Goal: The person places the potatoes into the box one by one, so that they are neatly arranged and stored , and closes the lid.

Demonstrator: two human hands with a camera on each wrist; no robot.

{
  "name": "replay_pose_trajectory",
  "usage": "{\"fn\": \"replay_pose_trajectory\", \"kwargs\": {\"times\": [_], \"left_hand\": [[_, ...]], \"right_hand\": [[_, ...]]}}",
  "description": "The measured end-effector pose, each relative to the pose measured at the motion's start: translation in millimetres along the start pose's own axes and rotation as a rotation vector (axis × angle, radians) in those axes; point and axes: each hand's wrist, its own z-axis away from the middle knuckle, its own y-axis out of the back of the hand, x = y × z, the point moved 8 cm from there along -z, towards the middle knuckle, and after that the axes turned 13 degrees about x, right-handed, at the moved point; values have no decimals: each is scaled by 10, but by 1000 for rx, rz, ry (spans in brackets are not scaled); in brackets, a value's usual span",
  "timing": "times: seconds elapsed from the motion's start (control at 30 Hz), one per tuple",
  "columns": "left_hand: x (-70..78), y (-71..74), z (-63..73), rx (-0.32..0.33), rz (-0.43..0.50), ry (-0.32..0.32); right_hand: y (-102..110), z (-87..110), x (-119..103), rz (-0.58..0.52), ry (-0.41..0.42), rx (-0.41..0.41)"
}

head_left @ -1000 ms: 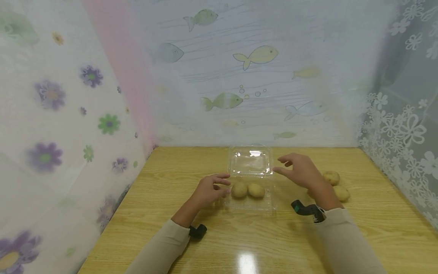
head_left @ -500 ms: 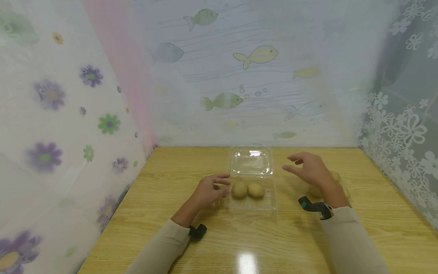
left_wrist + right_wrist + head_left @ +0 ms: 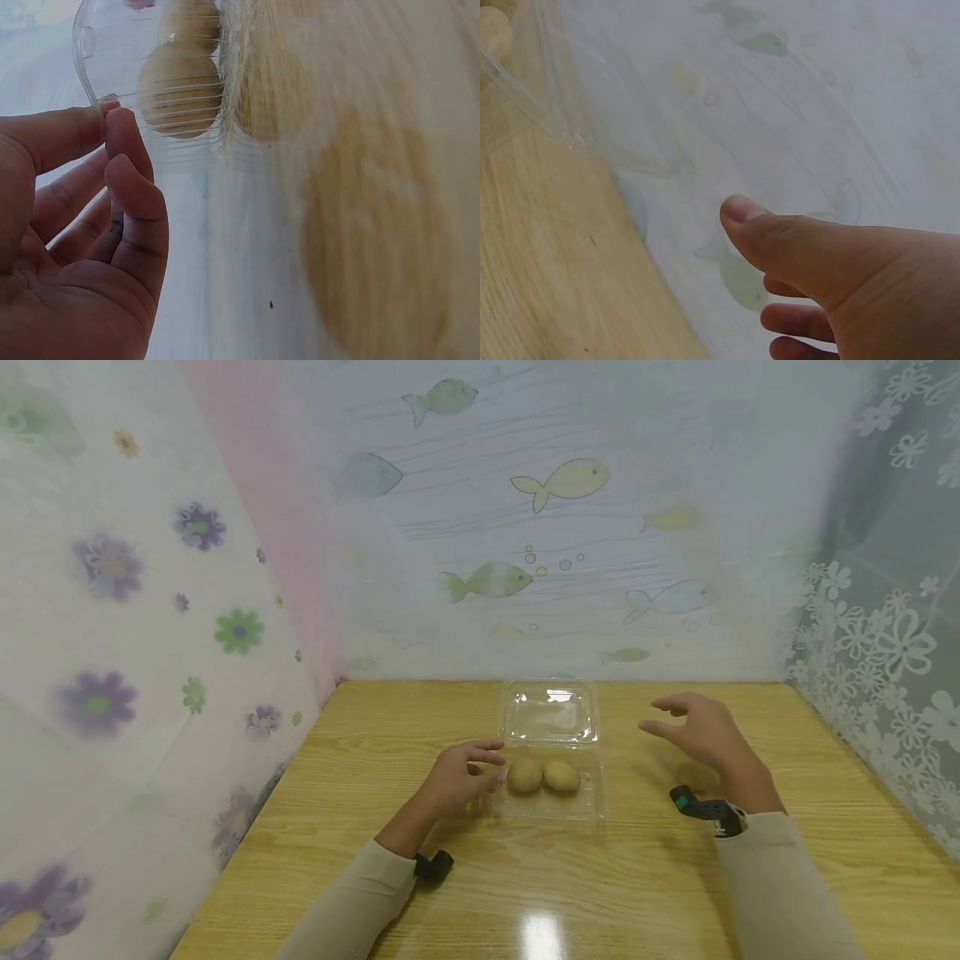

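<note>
A clear plastic clamshell container [image 3: 546,810] stands on the table with its lid [image 3: 550,714] folded back. Two potatoes, one [image 3: 524,776] at the left and one [image 3: 562,777] beside it, lie in its base. At the left side of the base, my left hand [image 3: 459,779] pinches the rim between thumb and finger, as the left wrist view shows. Well to the right of the container, my right hand [image 3: 701,731] hovers with thumb and fingers apart, holding nothing. Below its wrist, a loose potato [image 3: 694,774] is partly hidden by the arm.
The wooden table [image 3: 390,710] reaches back to a curtain with fish [image 3: 570,479]. Patterned sheets flank it on both sides, flowers [image 3: 239,632] on the left. A small black camera mount sits on each wrist, the right one [image 3: 701,806] above the table.
My right hand has moved right, away from the lid, and its forearm now covers loose potatoes that showed a second ago. The left hand and the container have stayed in place.
</note>
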Motion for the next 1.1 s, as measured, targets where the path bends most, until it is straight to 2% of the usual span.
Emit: {"fn": "replay_pose_trajectory", "kwargs": {"times": [0.4, 0.67, 0.93, 1.1], "left_hand": [[-3, -4, 3, -2, 0, 4], [8, 3, 10, -2, 4, 10], [9, 6, 11, 0, 1, -1], [-12, 5, 2, -1, -12, 4]], "right_hand": [[81, 20, 223, 7, -37, 1], [183, 54, 332, 3, -32, 18], [227, 111, 421, -52, -106, 7], [234, 126, 477, -58, -120, 13]]}}
